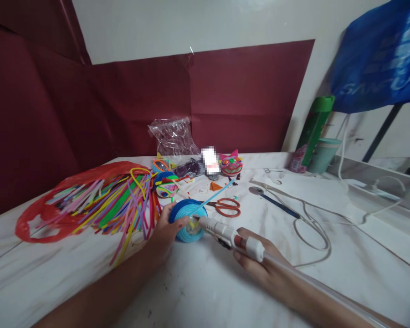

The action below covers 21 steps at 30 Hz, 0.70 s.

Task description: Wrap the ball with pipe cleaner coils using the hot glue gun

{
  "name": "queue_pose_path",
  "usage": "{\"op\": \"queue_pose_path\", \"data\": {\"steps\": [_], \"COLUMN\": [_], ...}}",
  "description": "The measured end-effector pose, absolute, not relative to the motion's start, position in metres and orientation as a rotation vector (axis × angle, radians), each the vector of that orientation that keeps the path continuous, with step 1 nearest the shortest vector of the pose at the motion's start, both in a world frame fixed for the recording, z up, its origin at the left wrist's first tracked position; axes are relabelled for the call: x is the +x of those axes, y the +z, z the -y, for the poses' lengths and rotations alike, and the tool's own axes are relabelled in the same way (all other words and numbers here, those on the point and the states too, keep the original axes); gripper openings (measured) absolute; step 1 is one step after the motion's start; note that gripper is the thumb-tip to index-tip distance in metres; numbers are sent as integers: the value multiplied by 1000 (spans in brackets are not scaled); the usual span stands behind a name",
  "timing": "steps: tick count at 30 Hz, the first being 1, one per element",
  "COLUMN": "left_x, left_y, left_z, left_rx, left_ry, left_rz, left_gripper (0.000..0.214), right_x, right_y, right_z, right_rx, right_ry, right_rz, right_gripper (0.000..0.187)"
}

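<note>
My left hand [167, 230] is closed on the rim of a round piece [187, 210] coiled from light and dark blue pipe cleaners. Its middle is clear and see-through, and one light blue pipe cleaner [217, 195] sticks out from it toward the upper right. In my right hand [259, 262] is a white hot glue gun [222, 231] with a long clear glue stick [314, 284] running out of its back. The gun's nozzle points at the clear middle of the coil; whether it touches cannot be told. Orange-handled scissors [227, 207] lie just behind the coil.
Left, a red plastic bag [30, 228] holds many coloured pipe cleaners [112, 205]. Behind stand decorated faces [231, 165], a blue-topped one [166, 184] and a blurred bright screen [211, 160]. A cable [324, 237], a dark-handled tool [280, 205], a green can [316, 132] and a cup [324, 155] are right.
</note>
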<state>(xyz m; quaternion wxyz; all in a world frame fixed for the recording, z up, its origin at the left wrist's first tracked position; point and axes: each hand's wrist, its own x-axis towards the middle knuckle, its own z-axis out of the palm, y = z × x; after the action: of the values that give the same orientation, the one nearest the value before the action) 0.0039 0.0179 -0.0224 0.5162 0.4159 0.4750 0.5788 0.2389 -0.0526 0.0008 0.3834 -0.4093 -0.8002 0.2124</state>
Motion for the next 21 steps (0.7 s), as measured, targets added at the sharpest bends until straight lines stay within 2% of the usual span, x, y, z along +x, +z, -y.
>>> {"op": "queue_pose_path", "data": {"steps": [11, 21], "left_x": [3, 4], "left_y": [-25, -25], "left_z": [-20, -18], "left_rx": [1020, 1133], "left_ry": [1393, 1358], "left_rz": [-1156, -1184], "left_gripper": [71, 63], "right_x": [240, 242], "right_y": [0, -4], "right_z": [54, 52], "right_rx": [-1038, -1041], "right_ry": [569, 536], "right_rz": [2021, 2031], "right_gripper": [19, 16]}}
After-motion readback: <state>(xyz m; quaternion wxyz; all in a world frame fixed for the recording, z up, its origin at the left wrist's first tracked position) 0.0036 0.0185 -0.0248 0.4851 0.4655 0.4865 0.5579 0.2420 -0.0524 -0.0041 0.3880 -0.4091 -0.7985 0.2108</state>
